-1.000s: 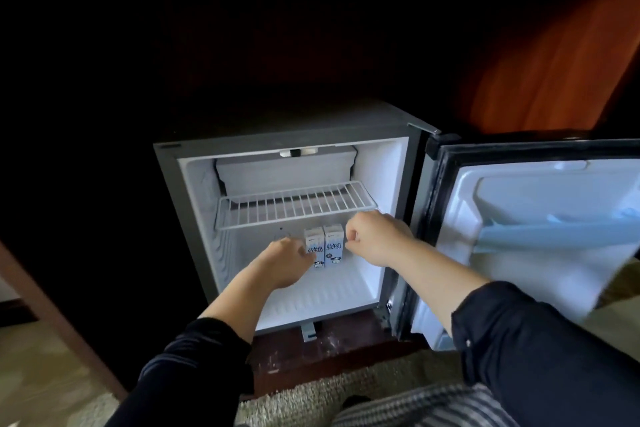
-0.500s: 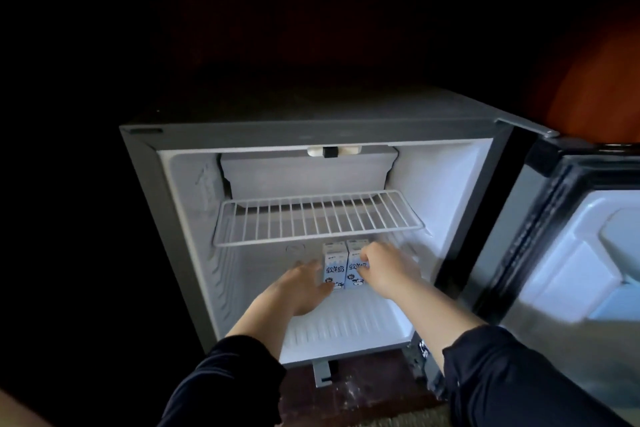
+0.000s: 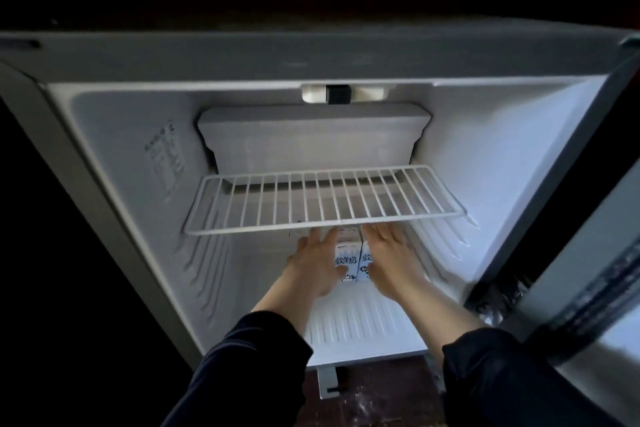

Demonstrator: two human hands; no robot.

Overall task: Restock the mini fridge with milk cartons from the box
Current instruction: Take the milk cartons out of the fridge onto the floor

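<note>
Two small blue-and-white milk cartons stand side by side on the floor of the open mini fridge [image 3: 131,184], just under the front edge of the wire shelf [image 3: 322,204]. My left hand [image 3: 317,263] lies flat against the left side of the left carton [image 3: 346,258], fingers straight and pointing inward, thumb at its front. My right hand [image 3: 389,260] lies the same way against the right side of the right carton [image 3: 364,258]. The cartons touch each other and their tops are partly hidden by the shelf. The box is out of view.
The wire shelf holds nothing. A white freezer compartment [image 3: 311,142] sits at the back above it. The open door [image 3: 595,270] stands at the right edge. A metal foot bracket [image 3: 327,381] and dark floor lie below the fridge.
My head has moved much closer to the fridge. Both hands have pushed the two cartons deeper in under the shelf, and the fingers have straightened from a curled grip to flat against the sides.
</note>
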